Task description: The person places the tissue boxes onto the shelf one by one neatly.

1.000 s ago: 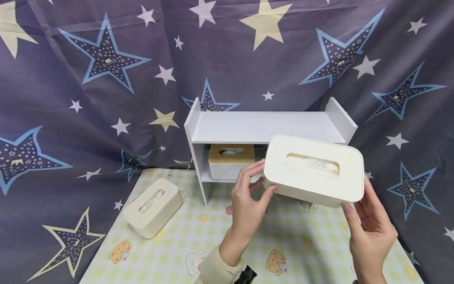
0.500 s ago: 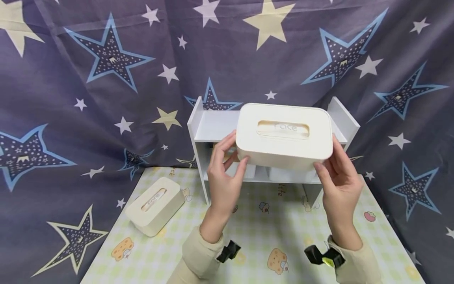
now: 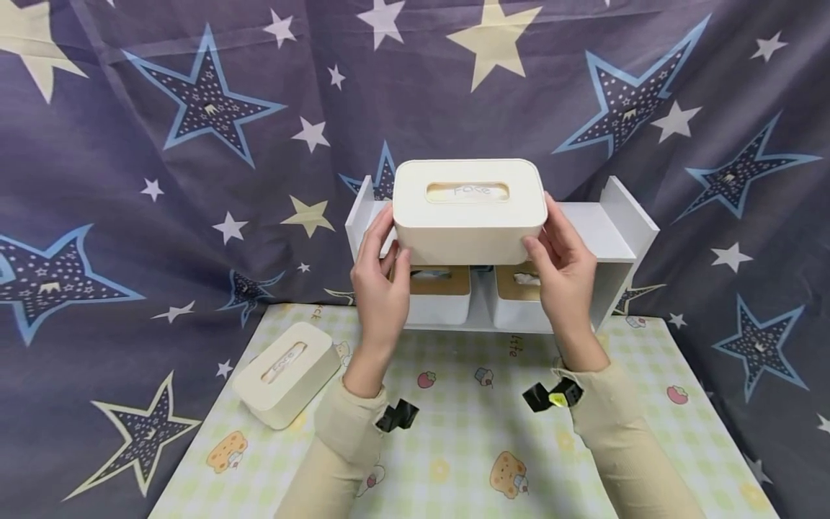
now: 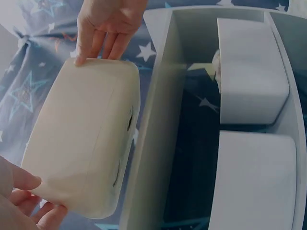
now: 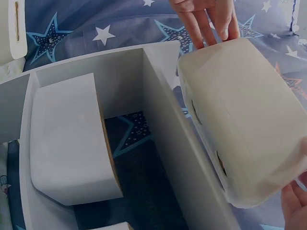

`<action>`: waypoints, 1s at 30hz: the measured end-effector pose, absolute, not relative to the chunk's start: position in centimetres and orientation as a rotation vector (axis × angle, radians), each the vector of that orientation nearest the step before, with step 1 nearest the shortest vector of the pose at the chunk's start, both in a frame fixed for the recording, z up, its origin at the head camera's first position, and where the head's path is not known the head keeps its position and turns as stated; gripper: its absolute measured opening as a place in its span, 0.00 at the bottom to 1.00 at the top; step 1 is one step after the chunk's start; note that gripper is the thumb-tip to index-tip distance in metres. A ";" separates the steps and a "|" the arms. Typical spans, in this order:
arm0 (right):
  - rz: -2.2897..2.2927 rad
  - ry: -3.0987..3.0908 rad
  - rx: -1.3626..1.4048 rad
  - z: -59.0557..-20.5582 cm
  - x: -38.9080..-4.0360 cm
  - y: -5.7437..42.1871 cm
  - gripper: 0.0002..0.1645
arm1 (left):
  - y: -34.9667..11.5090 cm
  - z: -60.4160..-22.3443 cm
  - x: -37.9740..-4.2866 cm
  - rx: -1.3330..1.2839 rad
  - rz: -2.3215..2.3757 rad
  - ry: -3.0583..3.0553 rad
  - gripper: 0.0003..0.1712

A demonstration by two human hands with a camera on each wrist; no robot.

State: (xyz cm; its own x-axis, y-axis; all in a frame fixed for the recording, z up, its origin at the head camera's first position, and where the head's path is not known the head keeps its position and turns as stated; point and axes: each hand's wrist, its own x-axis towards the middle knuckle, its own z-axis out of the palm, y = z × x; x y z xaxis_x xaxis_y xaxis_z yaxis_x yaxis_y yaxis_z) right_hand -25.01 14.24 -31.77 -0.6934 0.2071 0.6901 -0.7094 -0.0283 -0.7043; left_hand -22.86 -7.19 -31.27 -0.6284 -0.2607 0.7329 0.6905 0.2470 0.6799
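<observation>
A cream tissue box (image 3: 467, 245) with a long slot in its lid is held in the air by both hands, one at each end. My left hand (image 3: 381, 295) grips its left end, thumb on the front side. On the right end, the fingers and thumb of my right hand (image 3: 567, 281) hold it the same way. In the head view the box overlaps the top board of a white shelf (image 3: 599, 231). Both wrist views show the underside of the box (image 4: 81, 129) close over that board.
Two white tissue boxes with wood-coloured lids, a left one (image 3: 439, 306) and a right one (image 3: 519, 311), stand on the lower shelf. Another cream tissue box (image 3: 285, 378) lies on the checked tablecloth (image 3: 447, 440) at left. A starry curtain (image 3: 259, 94) hangs behind.
Both hands have carried the cream tissue box left, up and away from me, from the shelf's right front to over its top board. The other boxes have stayed put.
</observation>
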 end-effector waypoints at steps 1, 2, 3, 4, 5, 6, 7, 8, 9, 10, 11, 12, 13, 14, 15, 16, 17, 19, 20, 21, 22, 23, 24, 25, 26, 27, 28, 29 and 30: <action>1.800 -1.610 0.529 -31.8 -25.4 14.1 0.32 | -7.3 -31.3 -23.1 -0.386 -1.484 -1.728 0.30; 1.803 -1.629 0.520 -31.9 -25.8 13.9 0.32 | -7.5 -31.4 -23.4 -0.373 -1.470 -1.735 0.30; 1.802 -1.646 0.510 -31.9 -26.1 13.7 0.32 | -7.7 -31.6 -23.7 -0.360 -1.461 -1.744 0.30; 1.803 -1.663 0.502 -32.0 -26.4 13.5 0.32 | -7.8 -31.7 -23.9 -0.346 -1.455 -1.750 0.30; 1.801 -1.681 0.493 -32.1 -26.7 13.3 0.32 | -7.9 -31.8 -24.1 -0.333 -1.453 -1.756 0.30; 1.799 -1.697 0.482 -32.2 -26.9 13.2 0.33 | -8.0 -31.9 -24.3 -0.320 -1.453 -1.763 0.30; 1.793 -1.713 0.474 -32.2 -27.1 13.1 0.32 | -8.1 -32.0 -24.5 -0.308 -1.453 -1.771 0.30; 1.791 -1.721 0.469 -32.1 -27.3 12.9 0.32 | -8.2 -32.0 -24.6 -0.300 -1.454 -1.778 0.30; 1.790 -1.727 0.467 -32.1 -27.5 12.8 0.32 | -8.3 -31.9 -24.8 -0.290 -1.452 -1.785 0.31; 1.790 -1.733 0.467 -32.0 -27.6 12.8 0.32 | -8.3 -31.8 -25.0 -0.282 -1.451 -1.789 0.31; 1.788 -1.736 0.467 -31.8 -27.8 12.7 0.32 | -8.3 -31.7 -25.1 -0.274 -1.450 -1.794 0.31; 1.790 -1.737 0.468 -31.7 -27.9 12.6 0.32 | -8.3 -31.6 -25.3 -0.268 -1.453 -1.797 0.31; 1.791 -1.739 0.469 -31.6 -28.0 12.6 0.32 | -8.4 -31.4 -25.4 -0.261 -1.455 -1.800 0.31; 1.789 -1.743 0.466 -31.5 -28.1 12.5 0.32 | -8.4 -31.3 -25.6 -0.257 -1.455 -1.803 0.31; 1.786 -1.748 0.463 -31.4 -28.2 12.4 0.32 | -8.5 -31.3 -25.7 -0.251 -1.455 -1.805 0.31; 1.781 -1.755 0.459 -31.4 -28.3 12.4 0.32 | -8.5 -31.2 -25.8 -0.249 -1.457 -1.809 0.32; 1.773 -1.764 0.453 -31.4 -28.4 12.4 0.32 | -8.5 -31.2 -25.9 -0.248 -1.458 -1.813 0.32; 1.761 -1.779 0.441 -31.4 -28.5 12.3 0.32 | -8.5 -31.3 -26.0 -0.250 -1.449 -1.823 0.32; 1.753 -1.788 0.437 -31.4 -28.6 12.3 0.32 | -8.5 -31.3 -26.1 -0.251 -1.437 -1.831 0.32; 1.745 -1.797 0.434 -31.3 -28.7 12.2 0.32 | -8.5 -31.4 -26.2 -0.253 -1.426 -1.838 0.33; 1.738 -1.806 0.431 -31.3 -28.8 12.2 0.32 | -8.5 -31.4 -26.2 -0.254 -1.411 -1.845 0.33; 1.735 -1.811 0.429 -31.3 -28.8 12.1 0.32 | -8.5 -31.5 -26.3 -0.254 -1.398 -1.851 0.33; 1.734 -1.813 0.427 -31.3 -28.9 12.1 0.32 | -8.6 -31.5 -26.4 -0.253 -1.383 -1.858 0.33; 1.727 -1.820 0.426 -31.3 -29.0 12.0 0.32 | -8.6 -31.5 -26.5 -0.251 -1.370 -1.865 0.33; 1.719 -1.829 0.424 -31.3 -29.0 12.0 0.32 | -8.6 -31.5 -26.6 -0.250 -1.357 -1.871 0.33; 1.709 -1.836 0.422 -31.2 -29.1 11.9 0.32 | -8.6 -31.6 -26.7 -0.249 -1.349 -1.874 0.34; 1.702 -1.843 0.420 -31.2 -29.1 11.8 0.32 | -8.6 -31.6 -26.8 -0.246 -1.341 -1.879 0.34; 1.696 -1.851 0.421 -31.2 -29.1 11.8 0.32 | -8.7 -31.6 -26.9 -0.244 -1.340 -1.881 0.34; 1.685 -1.861 0.420 -31.1 -29.1 11.7 0.32 | -8.7 -31.6 -26.9 -0.243 -1.339 -1.884 0.34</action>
